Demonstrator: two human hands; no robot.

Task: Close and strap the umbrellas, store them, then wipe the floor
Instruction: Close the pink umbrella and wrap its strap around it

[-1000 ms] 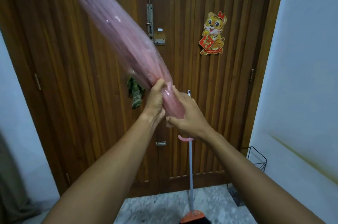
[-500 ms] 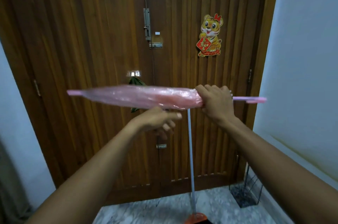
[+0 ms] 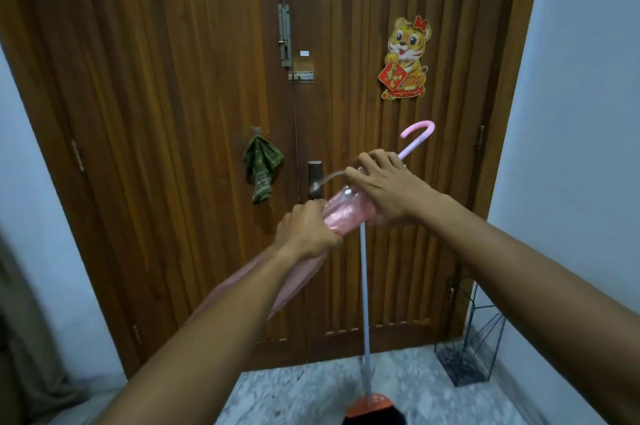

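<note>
A closed pink see-through umbrella [image 3: 346, 213] slants in front of me, its curved pink handle [image 3: 417, 133] up at the right and its tip hidden low behind my left arm. My left hand [image 3: 306, 234] grips the folded canopy around its middle. My right hand [image 3: 384, 185] lies over the canopy's upper end, and its fingertips pinch a thin clear strap [image 3: 329, 178] that stretches out to the left.
A brown wooden double door [image 3: 173, 112] stands straight ahead with a tiger sticker [image 3: 405, 59] and a hanging green cloth [image 3: 261, 164]. A broom [image 3: 365, 320] leans against it. A black wire stand [image 3: 474, 341] sits in the right corner on the marble floor [image 3: 294, 393].
The umbrella swung from pointing up left, through level, to tip down with the handle up at the right. My left hand took hold of the canopy; my right shifted to the strap.
</note>
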